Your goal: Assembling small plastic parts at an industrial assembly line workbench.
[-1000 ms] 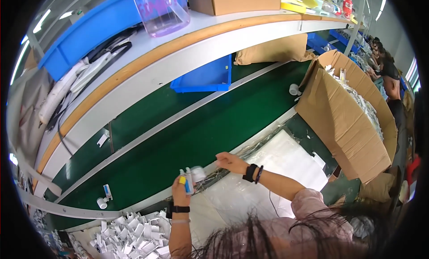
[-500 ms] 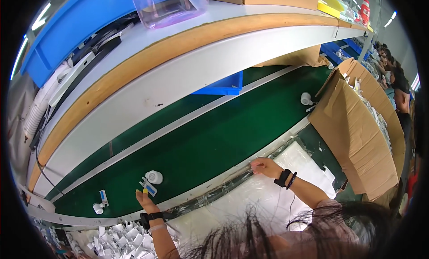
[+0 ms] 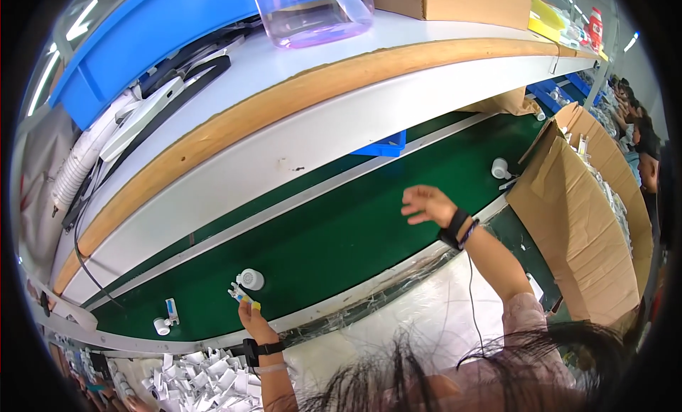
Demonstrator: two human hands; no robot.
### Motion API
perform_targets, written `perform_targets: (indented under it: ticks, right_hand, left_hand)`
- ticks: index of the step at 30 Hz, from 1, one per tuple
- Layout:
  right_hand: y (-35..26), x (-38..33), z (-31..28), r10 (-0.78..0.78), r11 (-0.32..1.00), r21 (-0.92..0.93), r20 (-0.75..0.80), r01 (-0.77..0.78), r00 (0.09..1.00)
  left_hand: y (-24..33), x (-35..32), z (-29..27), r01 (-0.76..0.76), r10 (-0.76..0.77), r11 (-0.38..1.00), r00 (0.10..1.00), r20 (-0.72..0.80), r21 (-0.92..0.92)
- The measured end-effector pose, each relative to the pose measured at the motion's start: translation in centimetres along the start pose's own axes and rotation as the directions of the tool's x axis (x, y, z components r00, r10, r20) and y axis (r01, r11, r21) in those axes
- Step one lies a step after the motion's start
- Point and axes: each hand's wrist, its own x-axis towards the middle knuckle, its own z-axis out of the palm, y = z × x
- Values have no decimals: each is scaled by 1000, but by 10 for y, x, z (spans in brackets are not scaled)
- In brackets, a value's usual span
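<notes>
My left hand (image 3: 259, 328) is at the near edge of the green belt, its fingers closed on the flat, blue-marked stem of a white round-headed part (image 3: 250, 278). Something yellow, perhaps a finger cover, shows at its fingertips. The part's round, perforated head still rests on or just over the belt. My right hand (image 3: 430, 206) hovers above the belt's middle, fingers bent but apart, nothing in them. A similar white part (image 3: 163, 326) lies to the left of my left hand. Another (image 3: 500, 168) lies far right, beside the cardboard box.
The green belt (image 3: 327, 234) runs under a wooden-edged shelf (image 3: 298, 78). An open cardboard box (image 3: 561, 206) of white parts stands at right. White pieces (image 3: 206, 380) are heaped at lower left, beside a white plastic-covered surface (image 3: 376, 341). A blue bin (image 3: 383, 146) sits beyond the belt; people (image 3: 643, 135) are far right.
My right hand has risen from the belt's near edge out over the belt, its fingers spreading. My left hand has closed on the part's stem. The whole view has shifted slightly.
</notes>
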Motion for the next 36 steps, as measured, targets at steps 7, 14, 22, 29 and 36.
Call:
perform_targets:
  ticks: [7, 14, 22, 29, 36]
  right_hand:
    - [-59, 103, -14, -95, 960, 250, -129, 125, 987]
    - [-102, 192, -34, -70, 704, 704, -70, 99, 995]
    - [-97, 208, -33, 55, 865, 492, 101, -98, 993]
    - [-92, 211, -55, -52, 994, -97, -15, 50, 999]
    - [-78, 198, -86, -216, 787, -598, -30, 155, 976]
  left_hand:
    - [43, -57, 6, 102, -91, 975, 994, 64, -199]
    - [35, -71, -4, 200, -181, 952, 979, 98, -230]
    - [-10, -71, -32, 126, -110, 982, 987, 113, -141]
    - [14, -91, -20, 124, -115, 988, 988, 100, -92]
    - [43, -117, -11, 222, -200, 959, 971, 132, -178]
